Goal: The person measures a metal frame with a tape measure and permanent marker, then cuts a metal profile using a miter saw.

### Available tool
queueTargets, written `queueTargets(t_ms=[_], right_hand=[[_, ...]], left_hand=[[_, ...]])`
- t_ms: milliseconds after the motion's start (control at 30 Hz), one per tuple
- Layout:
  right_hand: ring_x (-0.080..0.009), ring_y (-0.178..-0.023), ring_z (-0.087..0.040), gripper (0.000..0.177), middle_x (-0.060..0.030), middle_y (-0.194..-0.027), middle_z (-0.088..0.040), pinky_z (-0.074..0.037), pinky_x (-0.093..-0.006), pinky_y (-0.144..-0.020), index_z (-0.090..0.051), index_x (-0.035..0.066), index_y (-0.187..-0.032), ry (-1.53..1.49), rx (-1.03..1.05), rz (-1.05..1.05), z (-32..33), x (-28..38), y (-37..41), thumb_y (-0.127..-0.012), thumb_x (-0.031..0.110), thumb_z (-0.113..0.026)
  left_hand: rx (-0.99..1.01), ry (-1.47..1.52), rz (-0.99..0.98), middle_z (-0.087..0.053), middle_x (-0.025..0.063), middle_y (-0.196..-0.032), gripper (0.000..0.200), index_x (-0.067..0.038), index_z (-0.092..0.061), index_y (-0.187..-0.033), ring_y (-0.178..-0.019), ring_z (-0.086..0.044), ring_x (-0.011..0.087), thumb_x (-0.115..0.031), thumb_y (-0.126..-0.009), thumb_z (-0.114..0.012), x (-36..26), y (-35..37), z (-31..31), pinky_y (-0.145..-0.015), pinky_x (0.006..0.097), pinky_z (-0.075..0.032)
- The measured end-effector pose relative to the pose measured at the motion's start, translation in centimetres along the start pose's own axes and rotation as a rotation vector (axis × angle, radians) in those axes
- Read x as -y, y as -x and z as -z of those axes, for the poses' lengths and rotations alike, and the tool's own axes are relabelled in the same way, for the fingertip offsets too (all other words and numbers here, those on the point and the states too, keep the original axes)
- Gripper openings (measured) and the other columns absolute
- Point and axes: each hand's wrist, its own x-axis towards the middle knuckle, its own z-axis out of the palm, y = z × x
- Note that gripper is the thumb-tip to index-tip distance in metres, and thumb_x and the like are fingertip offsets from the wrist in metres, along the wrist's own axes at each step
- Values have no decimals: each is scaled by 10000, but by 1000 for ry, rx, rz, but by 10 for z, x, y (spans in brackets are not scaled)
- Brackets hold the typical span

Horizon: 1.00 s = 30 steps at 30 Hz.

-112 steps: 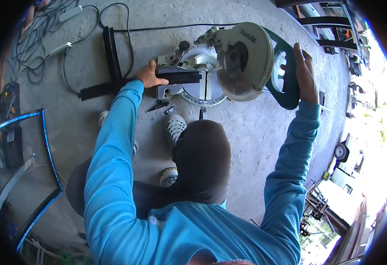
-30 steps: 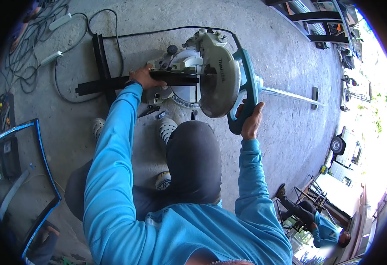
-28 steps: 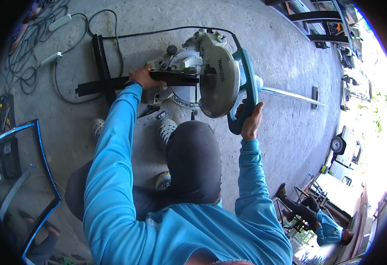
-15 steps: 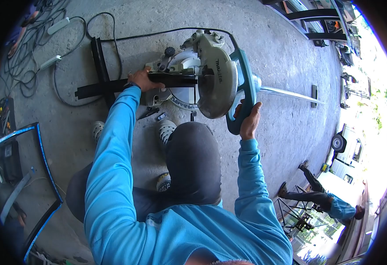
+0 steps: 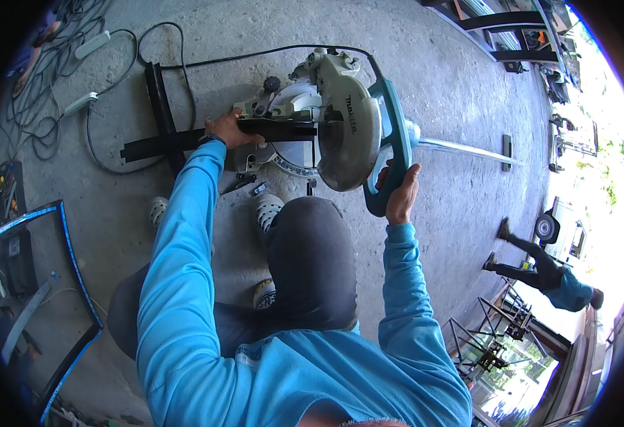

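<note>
A miter saw [image 5: 352,128] with a grey-white blade guard and a teal handle stands on the concrete floor. My right hand [image 5: 402,196] is closed around the lower part of that handle. On the saw's base lies a dark metal profile [image 5: 283,131], its right end at the blade guard. My left hand [image 5: 234,130] grips the profile and presses it against the saw's fence, fingers wrapped over it. The profile's left part rests across another dark bar [image 5: 158,96] on the floor. Whether the blade touches the profile is hidden by the guard.
Cables [image 5: 41,92] and a white power strip [image 5: 81,103] lie at the upper left. A blue-edged frame [image 5: 77,263] is at the lower left. A long silvery bar [image 5: 468,149] extends right of the saw. Another person [image 5: 540,270] walks at the right, near a vehicle [image 5: 564,231].
The person at the right has walked farther up in the view, toward the vehicle. Both my hands, the saw and the profile look almost unchanged.
</note>
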Motion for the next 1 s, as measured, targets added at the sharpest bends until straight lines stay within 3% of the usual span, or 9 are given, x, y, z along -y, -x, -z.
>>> queueTargets(t_ms=[1000], right_hand=[[-163,-628,-608,851,-93,-764,-660,-496,-318,-618,-650,-29,-1070,2,-29,-6,-3,-6,2,-1050,704,-217]], left_hand=[[-45,15,-18,-622,149,-1427,1218,-137,-480,-1516,-1363,-557,318,-786,-550,-841,6,-4,-7,-1201,515,-306]])
